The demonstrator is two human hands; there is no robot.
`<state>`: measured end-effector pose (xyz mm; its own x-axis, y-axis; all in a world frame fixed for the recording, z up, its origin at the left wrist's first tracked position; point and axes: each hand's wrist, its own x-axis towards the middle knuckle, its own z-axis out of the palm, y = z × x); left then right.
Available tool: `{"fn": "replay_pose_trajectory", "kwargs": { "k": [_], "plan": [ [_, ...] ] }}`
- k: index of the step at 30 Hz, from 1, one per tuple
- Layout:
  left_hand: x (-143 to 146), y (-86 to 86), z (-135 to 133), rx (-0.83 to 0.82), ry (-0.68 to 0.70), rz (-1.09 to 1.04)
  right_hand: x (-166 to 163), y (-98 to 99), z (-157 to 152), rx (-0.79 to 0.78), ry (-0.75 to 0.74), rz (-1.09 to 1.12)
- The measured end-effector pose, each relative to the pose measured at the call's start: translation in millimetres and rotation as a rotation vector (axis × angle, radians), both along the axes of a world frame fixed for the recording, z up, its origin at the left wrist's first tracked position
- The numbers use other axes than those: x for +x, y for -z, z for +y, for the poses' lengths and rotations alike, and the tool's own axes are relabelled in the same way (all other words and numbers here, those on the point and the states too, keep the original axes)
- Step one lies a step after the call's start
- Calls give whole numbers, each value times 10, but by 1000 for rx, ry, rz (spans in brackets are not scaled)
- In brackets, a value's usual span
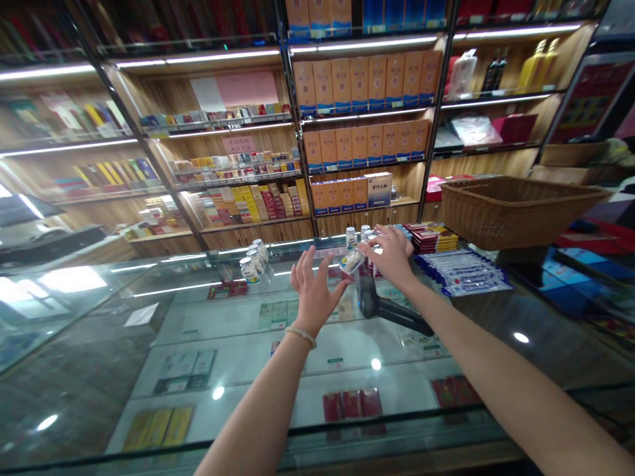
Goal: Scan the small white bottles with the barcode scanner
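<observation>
My left hand (316,291), with a pale bracelet on its wrist, is raised over the glass counter (238,330), fingers spread and empty. Just right of its thumb, a small clear jar (351,262) with white contents leans at a tilt. The fingers of my right hand (391,254) grip this jar at its upper right side. Another white-lidded jar (350,237) stands behind it, and more are partly hidden behind my right hand. Further left, several similar jars (253,262) stand in a row. Below my right hand lies a black handheld barcode scanner (391,311).
Blue-and-white packets (464,271) and red boxes (424,239) lie right of my right hand. A wicker basket (516,208) stands beyond them. Cigarette-like packs (352,404) show beneath the glass. Shelves of orange boxes (364,145) line the back wall.
</observation>
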<state>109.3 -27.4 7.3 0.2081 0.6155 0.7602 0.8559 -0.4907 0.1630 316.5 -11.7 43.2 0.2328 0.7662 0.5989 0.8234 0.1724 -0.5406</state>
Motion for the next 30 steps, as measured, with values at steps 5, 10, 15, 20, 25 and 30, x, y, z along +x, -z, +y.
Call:
{"fn": "replay_pose_trajectory", "kwargs": {
  "k": [5, 10, 15, 20, 25, 30],
  "plan": [
    [34, -12, -58, 38, 8, 8, -42, -3, -59, 0, -1, 14],
    [54, -20, -76, 35, 7, -12, -66, -2, -110, -39, -2, -27],
    [52, -46, -97, 78, 20, -12, -62, 16, -148, -60, 5, -33],
    [24, -114, -135, 71, 10, 17, -62, 47, -159, -95, -15, -89],
    [-53, -178, -132, 58, -19, 15, -85, 63, -178, -91, -42, -162],
    [-139, -168, -61, 51, -48, -44, -102, 76, -206, -106, -67, -196]
  ]
}}
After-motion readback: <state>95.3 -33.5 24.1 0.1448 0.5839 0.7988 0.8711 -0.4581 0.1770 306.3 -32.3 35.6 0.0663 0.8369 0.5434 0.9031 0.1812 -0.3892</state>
